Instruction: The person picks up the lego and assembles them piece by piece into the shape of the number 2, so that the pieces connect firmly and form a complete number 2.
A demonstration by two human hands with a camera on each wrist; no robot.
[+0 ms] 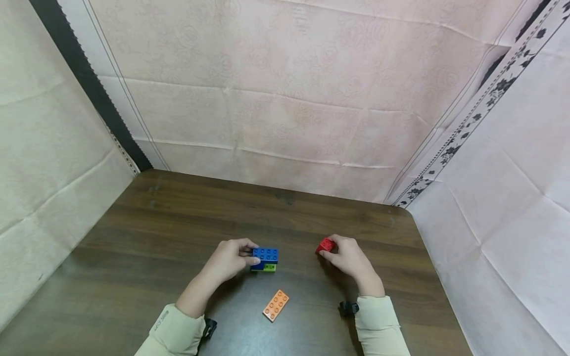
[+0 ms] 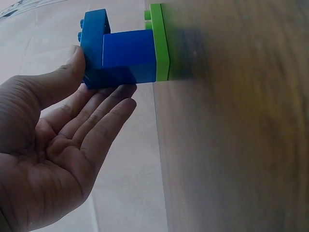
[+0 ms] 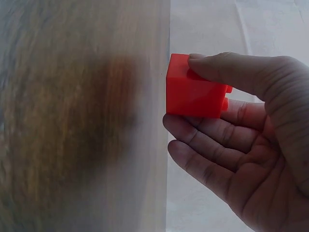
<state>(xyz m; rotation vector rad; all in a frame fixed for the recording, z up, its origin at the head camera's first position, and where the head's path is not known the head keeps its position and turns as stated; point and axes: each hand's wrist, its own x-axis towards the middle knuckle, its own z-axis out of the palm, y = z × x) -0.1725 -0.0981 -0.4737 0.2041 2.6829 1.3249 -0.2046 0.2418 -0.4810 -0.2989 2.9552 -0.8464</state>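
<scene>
My left hand (image 1: 228,261) pinches a stack of toy bricks from its left side, thumb on the near face. On top is a wide blue brick (image 1: 265,253), its studs facing up. The left wrist view shows a dark blue block (image 2: 129,50) beneath it and a flat lime green brick (image 2: 161,46) at the bottom, against the wooden table. Off to the right, my right hand (image 1: 353,258) holds a red brick (image 1: 325,245) between thumb and fingertips. In the right wrist view, that red brick (image 3: 195,96) is raised off the table with its studs toward the palm.
A flat orange brick (image 1: 275,305) lies at a slant on the dark wooden table (image 1: 178,212), nearer to me than the stack and between my forearms. Pale cloth hangings (image 1: 285,99) enclose the table at the back and both sides.
</scene>
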